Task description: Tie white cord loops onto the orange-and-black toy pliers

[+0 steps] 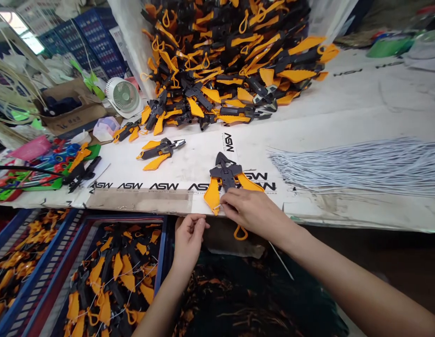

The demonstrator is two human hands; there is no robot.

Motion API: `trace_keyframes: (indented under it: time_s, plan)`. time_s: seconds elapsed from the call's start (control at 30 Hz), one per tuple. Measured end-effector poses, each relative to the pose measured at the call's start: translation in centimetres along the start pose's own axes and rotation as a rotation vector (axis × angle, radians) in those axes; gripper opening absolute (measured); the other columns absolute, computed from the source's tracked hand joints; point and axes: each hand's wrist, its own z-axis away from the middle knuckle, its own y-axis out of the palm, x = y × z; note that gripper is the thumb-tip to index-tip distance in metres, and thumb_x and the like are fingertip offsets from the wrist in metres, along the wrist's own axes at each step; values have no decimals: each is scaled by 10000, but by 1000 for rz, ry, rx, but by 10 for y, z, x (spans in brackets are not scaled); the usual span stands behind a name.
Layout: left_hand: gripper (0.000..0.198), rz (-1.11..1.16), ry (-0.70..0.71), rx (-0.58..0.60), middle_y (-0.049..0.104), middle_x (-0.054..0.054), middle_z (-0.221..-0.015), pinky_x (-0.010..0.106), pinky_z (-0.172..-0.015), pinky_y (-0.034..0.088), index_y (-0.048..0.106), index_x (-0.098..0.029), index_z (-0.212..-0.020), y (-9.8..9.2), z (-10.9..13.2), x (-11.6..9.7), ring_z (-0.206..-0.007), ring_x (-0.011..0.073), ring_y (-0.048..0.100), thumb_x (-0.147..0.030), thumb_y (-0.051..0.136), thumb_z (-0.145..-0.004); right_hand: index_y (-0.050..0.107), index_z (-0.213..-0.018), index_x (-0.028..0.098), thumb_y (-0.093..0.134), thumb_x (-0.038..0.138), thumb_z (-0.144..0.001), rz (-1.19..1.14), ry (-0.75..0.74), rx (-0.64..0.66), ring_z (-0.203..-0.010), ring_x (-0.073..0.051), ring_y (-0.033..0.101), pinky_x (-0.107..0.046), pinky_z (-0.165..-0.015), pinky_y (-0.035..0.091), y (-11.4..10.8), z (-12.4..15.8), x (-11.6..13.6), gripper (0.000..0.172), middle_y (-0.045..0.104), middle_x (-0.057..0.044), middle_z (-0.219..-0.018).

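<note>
On the table in front of me lies a black and orange plastic plier-shaped piece [224,174], its dark pointed head away from me and its orange handles spread. My right hand [247,208] rests over its lower end. Its fingers pinch a thin white tie [281,260] at the left orange handle; a length of the tie shows below the wrist. An orange loop [240,233] hangs past the table edge under that hand. My left hand [190,234] is just off the edge, left of the piece, with thumb and fingers curled together; anything between them is hidden.
A large heap of similar pieces [231,61] stands at the back, and a single one [161,152] lies left of centre. White ties [351,164] are bundled at right. A blue crate [164,252] of tied pieces sits below left. A small fan [122,97] stands behind.
</note>
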Motion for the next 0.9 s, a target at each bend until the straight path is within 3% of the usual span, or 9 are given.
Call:
trace_keyframes:
  time_s: [0.27,0.47,0.57,0.67,0.73,0.9]
  plan:
    - [295,-93,45,-15,694,53,-790,236,-583,448,657,-156,-985,1,-3,11,-626,134,579,-423,606,-870,637,-825,146,576,159,-947,93,-12,81,-665,-144,588,-268,-572,298,2,-5,8,137,627,-27,-798]
    - [170,-464,322,-122,582,18,-813,264,-680,476,703,-193,-996,3,-6,7,-693,139,564,-283,605,-890,665,-816,159,596,175,-951,45,13,101,-660,-134,588,-260,-560,287,5,-7,5,153,632,-11,-790]
    - [187,-602,406,-149,591,35,-900,296,-791,497,698,-212,-1056,7,-7,5,-848,176,617,-264,630,-890,710,-867,182,603,184,-958,12,14,115,-658,-125,594,-252,-563,321,10,-7,5,141,652,-19,-895]
    - [195,-726,416,-141,597,36,-937,299,-787,497,697,-240,-1072,11,-11,3,-858,186,626,-238,637,-887,734,-921,221,617,210,-964,-31,26,79,-687,-118,624,-248,-586,386,15,-5,6,125,660,-15,-1068]
    - [165,-723,431,-103,597,31,-914,285,-767,492,705,-240,-1023,12,-15,1,-834,178,623,-199,610,-894,721,-1018,227,660,265,-947,-46,22,28,-775,-146,658,-256,-628,439,17,-2,8,101,646,-28,-1165]
    - [145,-489,427,-1,592,19,-822,262,-745,456,683,-202,-829,2,-18,-7,-795,159,593,-207,565,-913,617,-1249,207,686,328,-919,39,60,-44,-858,-210,667,-302,-649,503,18,5,15,358,612,-81,-1269]
